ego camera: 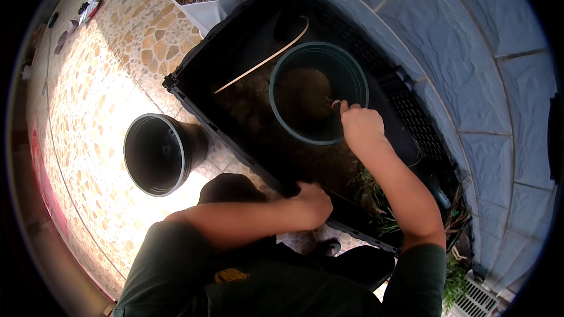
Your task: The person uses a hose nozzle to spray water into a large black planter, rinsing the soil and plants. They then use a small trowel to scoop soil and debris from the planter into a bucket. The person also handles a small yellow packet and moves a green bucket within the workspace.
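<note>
A round dark green plastic pot (pixel 276 110) stands inside a black plastic crate (pixel 207 119), with brown soil (pixel 310 86) in its bottom. My right hand (pixel 362 125) reaches over the pot's near right rim. It is closed around the handle of a small hand tool (pixel 336 105); a reddish end shows, and the rest is hidden or too dark to make out. At the crate's near edge rests my left hand (pixel 310 204), fingers curled over the rim. More dark soil (pixel 251 97) lies on the crate's floor around the pot.
A thin curved stick (pixel 264 61) lies across the crate. Green plants (pixel 381 220) fill its near right corner. Left of it, a black pot (pixel 154 154) lies tipped on the pebble-patterned tile floor. A white planter (pixel 211 13) stands beyond; a blue-grey stone-tile wall (pixel 445 53) borders the right.
</note>
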Motion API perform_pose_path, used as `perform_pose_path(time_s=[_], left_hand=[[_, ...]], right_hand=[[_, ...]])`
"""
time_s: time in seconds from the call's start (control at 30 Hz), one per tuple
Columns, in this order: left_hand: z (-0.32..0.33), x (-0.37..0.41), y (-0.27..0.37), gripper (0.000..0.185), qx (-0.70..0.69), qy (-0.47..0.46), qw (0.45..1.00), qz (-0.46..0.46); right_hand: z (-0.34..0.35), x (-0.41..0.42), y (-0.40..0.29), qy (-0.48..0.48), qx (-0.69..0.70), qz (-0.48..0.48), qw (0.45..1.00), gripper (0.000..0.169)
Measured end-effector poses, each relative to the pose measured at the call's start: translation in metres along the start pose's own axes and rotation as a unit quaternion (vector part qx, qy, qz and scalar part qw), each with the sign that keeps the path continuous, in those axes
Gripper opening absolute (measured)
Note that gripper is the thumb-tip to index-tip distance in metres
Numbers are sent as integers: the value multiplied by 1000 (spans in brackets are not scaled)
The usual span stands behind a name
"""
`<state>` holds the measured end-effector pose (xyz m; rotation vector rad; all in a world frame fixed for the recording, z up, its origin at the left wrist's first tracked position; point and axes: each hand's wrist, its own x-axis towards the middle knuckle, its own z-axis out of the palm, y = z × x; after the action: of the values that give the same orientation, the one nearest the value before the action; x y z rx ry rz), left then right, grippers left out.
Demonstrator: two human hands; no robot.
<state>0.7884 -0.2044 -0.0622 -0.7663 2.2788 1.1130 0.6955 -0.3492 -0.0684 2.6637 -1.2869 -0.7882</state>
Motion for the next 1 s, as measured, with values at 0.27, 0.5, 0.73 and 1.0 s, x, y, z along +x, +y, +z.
perform_pose_path(time_s=[0.27, 0.5, 0.73, 1.0], left_hand=[[10, -3, -1, 35, 15, 43, 999, -16], [6, -4, 1, 39, 21, 51, 998, 2], [5, -7, 1, 35, 13, 58, 998, -12], [7, -9, 3, 32, 13, 75, 997, -3]], right_hand=[[-21, -108, 63, 103, 252, 120, 955, 33], [81, -244, 133, -39, 568, 305, 764, 26], [166, -146, 63, -95, 313, 123, 937, 31], [241, -81, 1, -105, 270, 45, 956, 38]])
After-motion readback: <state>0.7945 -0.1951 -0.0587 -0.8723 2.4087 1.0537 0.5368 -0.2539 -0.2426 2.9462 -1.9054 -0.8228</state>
